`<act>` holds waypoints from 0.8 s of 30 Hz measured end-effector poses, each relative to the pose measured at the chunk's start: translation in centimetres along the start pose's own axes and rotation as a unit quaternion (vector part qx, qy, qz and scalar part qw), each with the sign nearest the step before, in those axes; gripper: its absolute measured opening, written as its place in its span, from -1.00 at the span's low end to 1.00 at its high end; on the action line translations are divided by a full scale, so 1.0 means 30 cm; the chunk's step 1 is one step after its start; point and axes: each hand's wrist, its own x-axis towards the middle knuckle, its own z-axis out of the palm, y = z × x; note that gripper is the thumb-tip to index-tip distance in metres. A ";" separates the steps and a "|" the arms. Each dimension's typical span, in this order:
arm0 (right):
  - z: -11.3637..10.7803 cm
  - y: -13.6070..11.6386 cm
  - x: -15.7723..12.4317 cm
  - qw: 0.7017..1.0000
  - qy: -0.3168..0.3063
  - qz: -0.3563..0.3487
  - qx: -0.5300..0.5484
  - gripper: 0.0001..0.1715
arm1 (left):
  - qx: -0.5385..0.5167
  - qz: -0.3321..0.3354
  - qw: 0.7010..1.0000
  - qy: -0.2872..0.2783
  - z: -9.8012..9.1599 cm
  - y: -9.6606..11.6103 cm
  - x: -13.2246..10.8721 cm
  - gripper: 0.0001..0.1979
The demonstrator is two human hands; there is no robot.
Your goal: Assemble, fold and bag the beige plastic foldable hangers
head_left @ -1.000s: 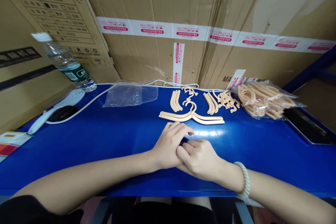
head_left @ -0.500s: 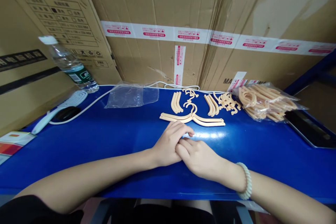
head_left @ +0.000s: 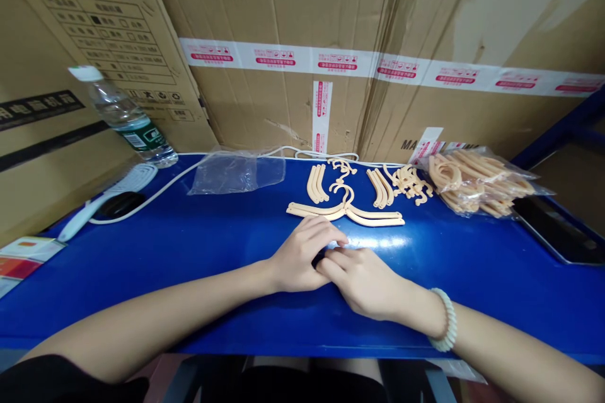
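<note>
My left hand (head_left: 301, 257) and my right hand (head_left: 367, 282) rest together over the table front, touching at the fingertips and thumbs. Both have curled fingers, and I see nothing held in either. Just beyond them lie two beige folding hangers (head_left: 375, 221), arms spread and nested close together, their hooks pointing away from me. Behind these, loose curved hanger arms (head_left: 317, 184) lie side by side on the left, with several small hooks (head_left: 343, 167) beside them. More hanger arms (head_left: 380, 189) and a heap of hooks (head_left: 410, 182) are on the right.
Clear bags of hanger parts (head_left: 479, 179) sit at the right, by a dark phone (head_left: 558, 233). An empty plastic bag (head_left: 236, 173), white cable (head_left: 189, 170), hairbrush (head_left: 108, 195), black object (head_left: 123, 204) and water bottle (head_left: 130, 119) are leftward. Cardboard boxes (head_left: 265, 107) wall the blue table (head_left: 212, 233).
My hands have loosened slightly; the right has shifted a little rightward and a dark gap shows between them. The hanger parts have stayed in place.
</note>
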 end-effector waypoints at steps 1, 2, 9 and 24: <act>0.000 -0.004 0.000 1.000 -0.002 0.005 -0.004 -0.83 | 0.010 0.001 1.000 -0.005 0.000 0.000 -0.003 -0.71; 0.000 -0.010 0.002 1.000 -0.004 0.010 -0.009 -0.83 | 0.018 0.005 1.000 -0.012 0.000 0.001 -0.006 -0.70; 0.006 -0.032 0.012 0.998 -0.030 0.039 -0.028 -0.81 | 0.038 0.009 0.999 -0.026 0.007 0.001 -0.011 -0.71; 0.019 -0.027 0.010 0.997 0.011 0.055 -0.053 -0.83 | 0.049 -0.034 0.998 -0.013 0.006 0.004 -0.005 -0.77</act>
